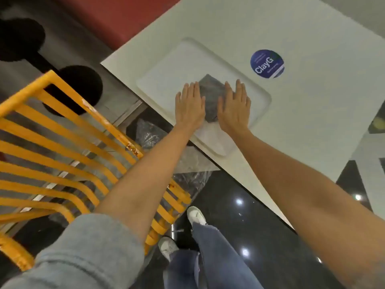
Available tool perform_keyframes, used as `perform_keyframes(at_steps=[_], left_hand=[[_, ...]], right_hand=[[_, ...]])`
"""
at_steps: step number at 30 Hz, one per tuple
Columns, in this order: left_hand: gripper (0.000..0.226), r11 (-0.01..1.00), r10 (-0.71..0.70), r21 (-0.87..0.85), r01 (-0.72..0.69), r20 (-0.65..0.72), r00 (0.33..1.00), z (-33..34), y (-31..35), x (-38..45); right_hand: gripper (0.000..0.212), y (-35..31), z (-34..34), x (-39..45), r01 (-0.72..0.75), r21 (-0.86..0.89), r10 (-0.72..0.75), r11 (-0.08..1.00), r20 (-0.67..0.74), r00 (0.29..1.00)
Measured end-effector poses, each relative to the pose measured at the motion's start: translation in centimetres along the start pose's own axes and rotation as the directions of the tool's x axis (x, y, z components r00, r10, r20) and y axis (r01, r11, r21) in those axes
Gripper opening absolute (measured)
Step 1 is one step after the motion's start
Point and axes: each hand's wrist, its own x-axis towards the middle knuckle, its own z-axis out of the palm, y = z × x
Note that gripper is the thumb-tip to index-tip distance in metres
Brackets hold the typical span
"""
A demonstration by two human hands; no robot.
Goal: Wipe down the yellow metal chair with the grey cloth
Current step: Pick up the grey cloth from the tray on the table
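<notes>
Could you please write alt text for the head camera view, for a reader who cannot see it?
Both hands, the left hand and the right hand, press flat on a folded grey cloth lying on a white rectangular tray on a white table. A yellow slatted metal chair stands to the left, untouched.

Chair (pixel 62 147): yellow painted metal slats, paint chipped in spots. Cloth (pixel 211 99): grey woven fabric, matt. Tray (pixel 166 80): smooth white plastic. Bench (pixel 312 122): smooth, matt white. Floor (pixel 239 215): glossy black.
</notes>
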Motion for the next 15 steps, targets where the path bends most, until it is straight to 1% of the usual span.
perform_keyframes(at_steps=[2,4,7,9,12,13,15], left_hand=[[0.051,0.999,-0.032,-0.026,0.032,-0.012,0.999,0.1,0.2,0.4],[0.050,0.999,-0.038,-0.004,0.038,-0.054,0.998,0.5,0.3,0.4],[0.050,0.997,-0.070,-0.011,0.070,-0.028,0.997,0.3,0.5,0.7],[0.049,0.990,-0.110,-0.095,0.107,-0.030,0.993,0.1,0.4,1.1],[0.035,0.960,-0.124,-0.258,0.111,-0.035,0.992,-0.2,0.4,1.0],[0.031,0.934,-0.135,-0.336,0.119,-0.025,0.991,-0.3,0.3,0.8],[0.024,0.840,-0.191,-0.519,0.161,-0.005,0.981,-0.6,0.1,0.0]], right_hand=[[0.052,0.1,0.0,0.5,-0.020,-0.013,0.020,1.000,0.010,1.000],[0.051,0.2,0.5,0.6,-0.003,-0.042,0.004,0.999,0.022,1.000],[0.050,0.1,1.0,0.7,0.002,-0.039,-0.001,0.999,0.016,1.000],[0.050,0.0,1.0,1.0,-0.030,0.011,0.030,0.999,0.019,0.999],[0.049,-0.3,1.1,1.2,-0.078,0.114,0.075,0.990,0.033,0.997],[0.049,-0.4,1.1,1.1,-0.094,0.171,0.091,0.981,0.026,0.996],[0.047,-0.6,1.2,0.6,-0.107,0.298,0.110,0.948,0.008,0.994]])
